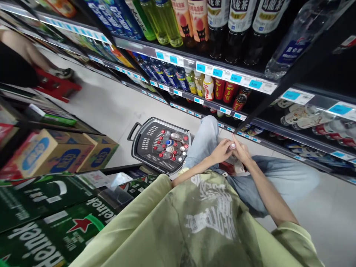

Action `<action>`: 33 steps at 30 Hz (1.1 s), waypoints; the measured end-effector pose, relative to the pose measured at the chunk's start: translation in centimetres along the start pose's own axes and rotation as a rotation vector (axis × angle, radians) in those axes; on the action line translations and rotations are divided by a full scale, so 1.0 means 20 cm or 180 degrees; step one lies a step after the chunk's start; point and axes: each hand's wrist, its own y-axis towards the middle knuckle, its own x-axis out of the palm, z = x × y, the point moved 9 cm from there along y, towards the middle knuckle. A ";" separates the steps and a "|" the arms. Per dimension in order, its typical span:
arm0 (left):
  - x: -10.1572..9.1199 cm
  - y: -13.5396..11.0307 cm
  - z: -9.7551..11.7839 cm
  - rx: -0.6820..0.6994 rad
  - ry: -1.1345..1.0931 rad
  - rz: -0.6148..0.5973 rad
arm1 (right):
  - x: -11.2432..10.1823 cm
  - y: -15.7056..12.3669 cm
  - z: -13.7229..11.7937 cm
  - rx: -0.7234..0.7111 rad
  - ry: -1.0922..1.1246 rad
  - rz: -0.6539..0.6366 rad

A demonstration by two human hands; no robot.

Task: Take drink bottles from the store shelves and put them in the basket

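Note:
Between my legs, my left hand [221,151] and my right hand [242,152] meet around the top of a bottle with a pale cap [233,145]. My left fingers are curled at the cap's side. The right hand closes in from the other side, one finger pointing up. Below the hands, clear and reddish surfaces show, partly hidden by my wrists; I cannot tell whether they are one bottle or several. To the left of my knee, a dark shopping basket [141,152] on the floor holds several small bottles with red, white and blue caps [169,142].
Drink shelves [191,61] with price tags run along the front and right. Brown cartons [59,148] and green beer boxes [69,218] stack up at left. Farther along the aisle, another person's leg [36,52] shows beside a red stool [55,83].

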 end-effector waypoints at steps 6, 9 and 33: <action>0.01 0.03 -0.05 -0.0214 0.0465 -0.0070 | 0.08 0.00 0.02 -0.0255 -0.0617 -0.0312; 0.01 0.05 -0.05 -0.0340 0.0539 -0.0123 | 0.10 -0.01 0.02 -0.0232 -0.0618 -0.0395; -0.36 -0.10 0.40 -0.0058 0.0840 -0.0021 | -0.08 -0.05 -0.34 -0.1711 -0.1011 0.0669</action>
